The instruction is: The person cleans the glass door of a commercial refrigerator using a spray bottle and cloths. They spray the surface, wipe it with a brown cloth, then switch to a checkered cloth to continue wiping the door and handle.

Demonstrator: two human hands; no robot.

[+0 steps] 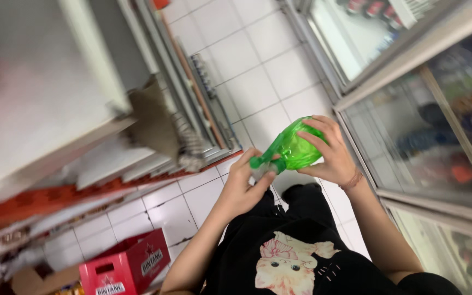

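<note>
You hold a green plastic bottle (296, 148) tilted over the tiled floor (258, 71): your right hand (331, 155) wraps its body, your left hand (244, 188) pinches the cap end with closed fingers (266, 177). A loose grip there could, I judge, drop it beside the glass-door cooler (438, 125).

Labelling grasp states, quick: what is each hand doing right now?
Left hand: closed on the neck of the green plastic bottle.
Right hand: wrapped around the bottle's body.
</note>
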